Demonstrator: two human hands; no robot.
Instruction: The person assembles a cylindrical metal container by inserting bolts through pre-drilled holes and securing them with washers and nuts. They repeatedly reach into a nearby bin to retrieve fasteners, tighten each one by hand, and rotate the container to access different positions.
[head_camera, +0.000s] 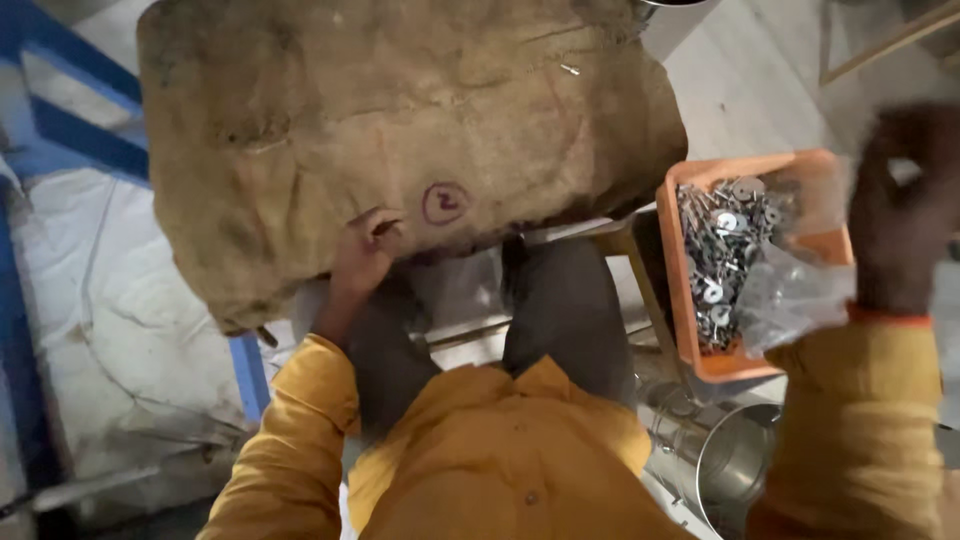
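Observation:
My left hand (365, 250) rests with curled fingers against the near edge of a big brown burlap sack (400, 120) that lies over a table in front of me. My right hand (905, 210) is raised at the right, blurred, above an orange plastic tray (690, 300) filled with several metal screws and washers (725, 250). A clear plastic bag (795, 290) hangs just below that hand, over the tray; whether the hand grips it I cannot tell. I wear yellow sleeves and grey trousers.
A single loose screw (570, 69) lies on top of the sack. A round shiny metal container (735, 465) stands on the floor below the tray. A blue metal frame (60, 130) runs along the left. White sheeting (120, 300) covers the floor at left.

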